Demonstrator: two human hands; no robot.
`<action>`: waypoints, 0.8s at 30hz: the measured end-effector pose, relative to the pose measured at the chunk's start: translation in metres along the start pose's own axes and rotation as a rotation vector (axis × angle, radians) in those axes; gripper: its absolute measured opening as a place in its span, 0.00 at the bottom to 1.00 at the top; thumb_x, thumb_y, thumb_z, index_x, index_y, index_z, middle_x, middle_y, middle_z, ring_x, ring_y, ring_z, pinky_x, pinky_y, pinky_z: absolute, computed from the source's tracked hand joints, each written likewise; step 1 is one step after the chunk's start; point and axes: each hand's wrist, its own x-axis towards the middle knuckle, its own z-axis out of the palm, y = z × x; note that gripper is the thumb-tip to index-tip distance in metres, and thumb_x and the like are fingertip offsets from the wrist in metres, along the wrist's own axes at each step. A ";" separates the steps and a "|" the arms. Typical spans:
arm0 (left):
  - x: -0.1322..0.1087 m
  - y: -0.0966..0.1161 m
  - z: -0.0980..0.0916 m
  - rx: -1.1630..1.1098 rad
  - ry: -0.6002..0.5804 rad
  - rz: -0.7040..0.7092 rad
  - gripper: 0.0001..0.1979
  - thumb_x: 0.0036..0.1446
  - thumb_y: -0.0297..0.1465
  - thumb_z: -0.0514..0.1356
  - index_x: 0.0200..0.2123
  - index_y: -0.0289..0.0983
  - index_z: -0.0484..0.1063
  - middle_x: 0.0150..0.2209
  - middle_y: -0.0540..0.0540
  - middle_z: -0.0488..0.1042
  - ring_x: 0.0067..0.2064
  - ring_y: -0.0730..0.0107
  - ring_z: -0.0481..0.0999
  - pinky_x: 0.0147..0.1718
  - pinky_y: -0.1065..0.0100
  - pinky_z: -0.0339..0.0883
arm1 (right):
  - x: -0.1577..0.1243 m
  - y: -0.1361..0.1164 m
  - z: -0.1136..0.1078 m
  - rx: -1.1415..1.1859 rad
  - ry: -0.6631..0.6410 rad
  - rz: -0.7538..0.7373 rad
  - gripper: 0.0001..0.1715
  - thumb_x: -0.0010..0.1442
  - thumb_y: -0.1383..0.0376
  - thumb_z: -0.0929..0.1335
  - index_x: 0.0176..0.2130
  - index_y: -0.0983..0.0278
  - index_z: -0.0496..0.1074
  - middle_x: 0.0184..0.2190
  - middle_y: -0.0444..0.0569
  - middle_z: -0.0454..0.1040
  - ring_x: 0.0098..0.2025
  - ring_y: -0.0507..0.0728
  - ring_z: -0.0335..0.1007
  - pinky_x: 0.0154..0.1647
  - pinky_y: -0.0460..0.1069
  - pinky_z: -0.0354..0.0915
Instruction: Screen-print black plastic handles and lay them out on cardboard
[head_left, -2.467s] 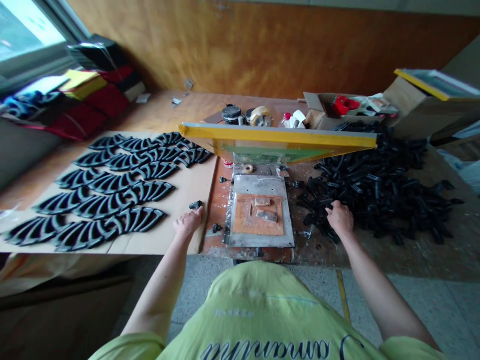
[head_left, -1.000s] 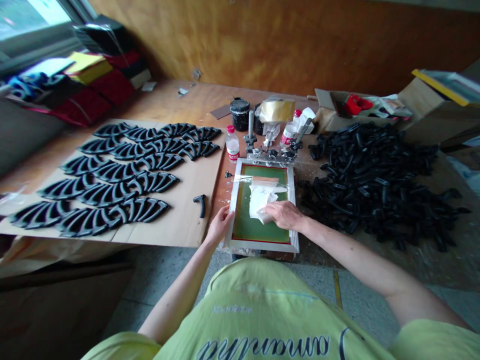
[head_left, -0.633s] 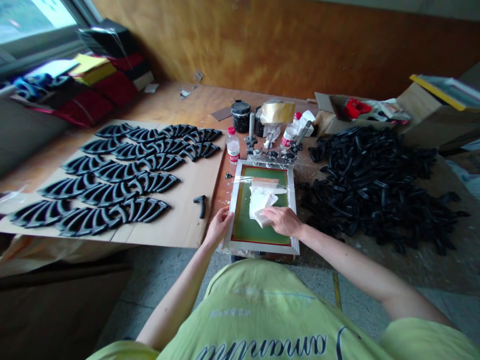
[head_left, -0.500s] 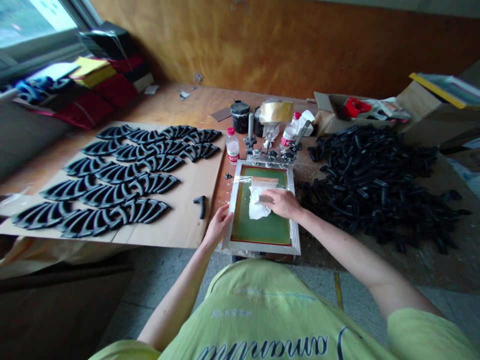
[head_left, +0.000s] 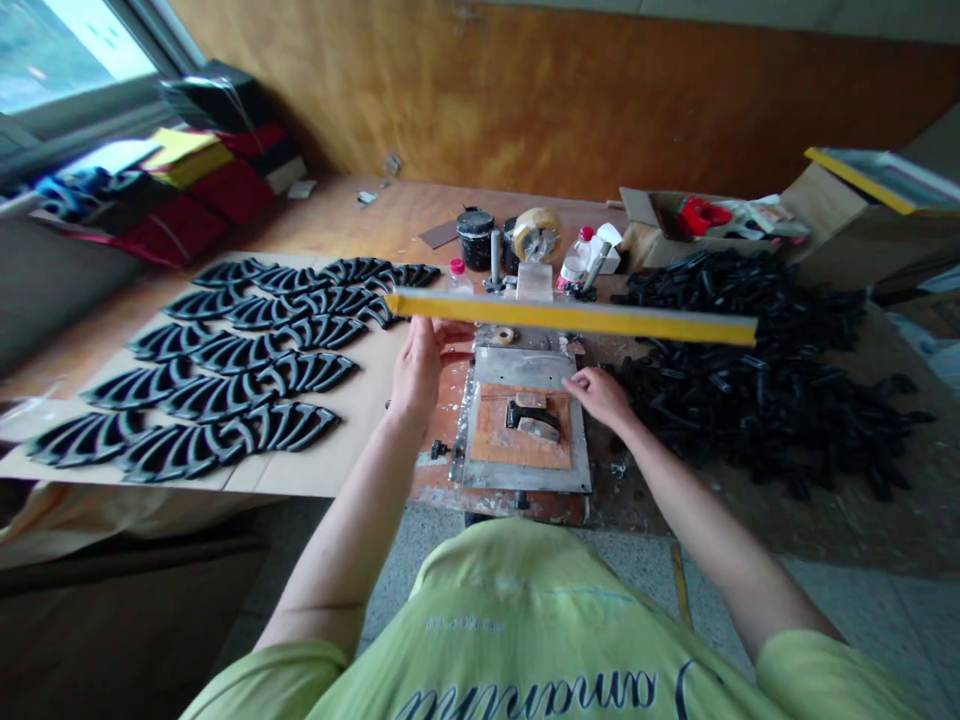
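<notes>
Frame [head_left: 570,318] raised; left grip [head_left: 417,365] against it, clasp unclear; right grip [head_left: 602,397] loosely apart; likely uncovering black piece [head_left: 534,416]; next needs clear reach.

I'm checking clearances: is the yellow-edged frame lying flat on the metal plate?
No, the yellow-edged frame is raised, leaving the metal plate in view.
</notes>
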 end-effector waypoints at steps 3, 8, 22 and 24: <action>0.013 0.009 0.015 -0.014 0.021 0.014 0.30 0.60 0.57 0.49 0.50 0.39 0.68 0.39 0.42 0.78 0.40 0.66 0.78 0.34 0.67 0.73 | -0.025 -0.033 0.038 -0.109 -0.114 -0.001 0.15 0.59 0.55 0.72 0.32 0.65 0.75 0.36 0.55 0.77 0.43 0.59 0.71 0.45 0.50 0.66; -0.051 -0.036 0.021 0.091 -0.021 -0.251 0.32 0.56 0.57 0.55 0.50 0.36 0.68 0.41 0.40 0.79 0.40 0.63 0.79 0.32 0.68 0.72 | -0.035 -0.067 0.056 0.007 -0.188 0.191 0.07 0.66 0.63 0.65 0.36 0.63 0.69 0.35 0.54 0.76 0.40 0.58 0.71 0.42 0.50 0.64; -0.122 -0.082 0.040 0.050 -0.145 -0.554 0.31 0.51 0.55 0.62 0.46 0.36 0.68 0.48 0.38 0.74 0.50 0.52 0.76 0.35 0.62 0.76 | -0.080 -0.124 0.042 0.488 0.127 0.227 0.16 0.68 0.51 0.60 0.34 0.59 0.60 0.30 0.48 0.71 0.33 0.58 0.69 0.33 0.50 0.63; -0.124 -0.078 0.043 0.031 -0.143 -0.555 0.30 0.52 0.54 0.62 0.45 0.35 0.67 0.46 0.39 0.75 0.50 0.53 0.76 0.36 0.62 0.76 | -0.081 -0.123 0.038 0.492 0.125 0.226 0.16 0.67 0.51 0.60 0.35 0.59 0.61 0.30 0.49 0.72 0.33 0.58 0.70 0.33 0.51 0.63</action>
